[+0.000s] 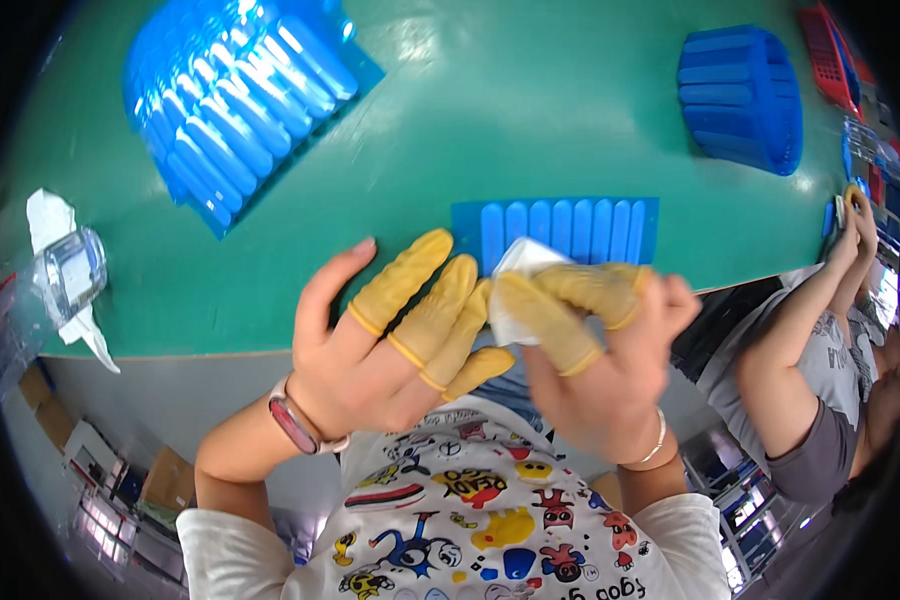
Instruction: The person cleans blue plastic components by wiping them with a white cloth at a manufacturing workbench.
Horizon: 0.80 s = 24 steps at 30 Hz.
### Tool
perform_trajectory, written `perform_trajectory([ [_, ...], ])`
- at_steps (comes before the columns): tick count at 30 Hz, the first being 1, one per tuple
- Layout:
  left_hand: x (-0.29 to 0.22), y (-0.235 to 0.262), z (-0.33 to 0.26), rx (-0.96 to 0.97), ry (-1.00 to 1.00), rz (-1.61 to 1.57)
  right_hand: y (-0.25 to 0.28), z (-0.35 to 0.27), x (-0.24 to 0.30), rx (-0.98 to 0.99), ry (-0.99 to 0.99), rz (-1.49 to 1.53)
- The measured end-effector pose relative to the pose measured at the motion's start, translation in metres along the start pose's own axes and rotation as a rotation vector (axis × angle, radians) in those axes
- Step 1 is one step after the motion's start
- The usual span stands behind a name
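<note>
printed white shirt (450,530) fills six o'clock, below both hands; the right hand (610,372), at four o'clock, has its thumb and finger, in yellow finger cots (555,325), clamped on a white cloth (523,257) just off centre toward two o'clock; the left hand (360,362), at eight o'clock, points its covered fingers (405,280) toward that cloth, though i cannot tell whether they grip it; beyond the cloth a ribbed blue strip (572,225) lies on the green table (520,120), partly hidden; ribbed blue sheets (245,110) sit between ten and eleven o'clock, a round blue tub (725,95) at two o'clock, a clear container (75,270) at nine
</note>
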<state>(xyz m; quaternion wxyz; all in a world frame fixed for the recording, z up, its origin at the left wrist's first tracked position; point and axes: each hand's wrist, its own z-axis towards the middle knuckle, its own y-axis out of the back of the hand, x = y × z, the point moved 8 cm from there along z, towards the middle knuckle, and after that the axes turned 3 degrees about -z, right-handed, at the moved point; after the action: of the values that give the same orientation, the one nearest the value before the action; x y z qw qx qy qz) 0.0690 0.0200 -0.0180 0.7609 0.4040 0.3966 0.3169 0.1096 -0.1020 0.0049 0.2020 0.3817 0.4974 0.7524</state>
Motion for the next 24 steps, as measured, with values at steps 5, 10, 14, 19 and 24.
perform_trajectory([
  [5,-0.002,-0.001,-0.002,0.023,0.008,-0.025,0.027,-0.002,-0.057,-0.188,-0.258,-0.193],
  [10,-0.009,-0.002,0.009,0.013,-0.007,-0.043,0.019,0.009,0.0,0.003,-0.023,0.006],
  [14,-0.007,0.001,0.013,0.028,-0.018,-0.043,0.026,0.004,-0.061,-0.251,-0.275,-0.091],
  [19,-0.006,-0.007,0.013,0.012,0.008,-0.044,0.02,0.003,-0.025,-0.091,-0.119,-0.043],
  [24,-0.008,-0.003,0.016,0.012,0.007,-0.038,0.011,0.005,-0.04,-0.097,-0.038,0.054],
])
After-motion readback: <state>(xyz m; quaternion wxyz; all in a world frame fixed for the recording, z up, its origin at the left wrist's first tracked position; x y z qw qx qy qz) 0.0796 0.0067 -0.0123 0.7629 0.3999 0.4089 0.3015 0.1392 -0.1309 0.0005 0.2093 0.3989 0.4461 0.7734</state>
